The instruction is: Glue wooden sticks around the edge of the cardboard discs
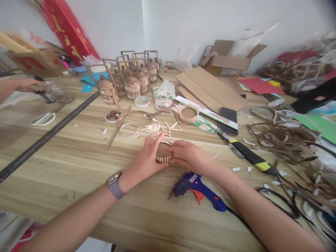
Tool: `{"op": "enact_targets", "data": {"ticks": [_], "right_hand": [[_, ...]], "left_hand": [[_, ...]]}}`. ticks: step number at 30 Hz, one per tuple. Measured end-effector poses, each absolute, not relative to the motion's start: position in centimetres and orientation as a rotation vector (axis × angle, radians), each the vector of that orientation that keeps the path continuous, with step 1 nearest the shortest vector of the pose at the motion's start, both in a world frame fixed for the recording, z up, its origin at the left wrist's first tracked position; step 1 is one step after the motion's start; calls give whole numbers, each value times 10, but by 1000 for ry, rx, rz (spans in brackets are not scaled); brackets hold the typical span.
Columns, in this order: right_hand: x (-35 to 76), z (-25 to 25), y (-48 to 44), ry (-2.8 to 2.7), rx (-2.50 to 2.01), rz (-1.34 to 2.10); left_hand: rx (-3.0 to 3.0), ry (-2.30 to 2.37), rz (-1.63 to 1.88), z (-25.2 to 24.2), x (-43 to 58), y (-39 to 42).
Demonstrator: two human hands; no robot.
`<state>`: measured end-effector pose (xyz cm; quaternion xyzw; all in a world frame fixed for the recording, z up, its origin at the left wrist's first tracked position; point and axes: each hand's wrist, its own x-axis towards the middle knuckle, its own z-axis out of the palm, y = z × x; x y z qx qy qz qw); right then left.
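Between my two hands sits a round cardboard piece [164, 151] edged with short upright wooden sticks. My left hand [151, 152] curves around its left side, thumb near the front and fingers at the back. My right hand [187, 155] grips the right side with its fingers bent against the rim. Just behind lie loose short wooden sticks [154, 127]. In front of my right hand a blue glue gun [196, 187] with an orange trigger rests on its side, a small red light showing. A similar stick-edged ring [189, 114] stands farther back.
Several small lidded baskets [132, 85] with tall handles stand at the back. A yellow-black utility knife [252, 155], phone [228, 120] and coiled brown strips [273, 136] lie right. Scissors [44, 119] and another person's hand [28, 84] holding something dark are left.
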<state>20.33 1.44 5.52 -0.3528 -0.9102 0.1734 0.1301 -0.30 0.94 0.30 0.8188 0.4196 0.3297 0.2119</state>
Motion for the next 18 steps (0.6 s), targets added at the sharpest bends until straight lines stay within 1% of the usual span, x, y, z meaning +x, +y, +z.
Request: {"op": "enact_targets", "data": {"ticks": [4, 7, 9, 12, 18], "right_hand": [[221, 81, 0, -2477, -1306, 545], [239, 98, -23, -2553, -1601, 647], [250, 100, -42, -2610, -1812, 740], [260, 88, -66, -2583, -1984, 855], [262, 54, -83, -2413, -1911, 869]], "left_hand": [[2233, 1166, 898, 3, -6, 10], [2189, 1159, 907, 4, -8, 8], [2139, 1192, 924, 4, -8, 6], [2092, 1278, 976, 4, -4, 1], [2140, 1390, 982, 1, 7, -3]]}}
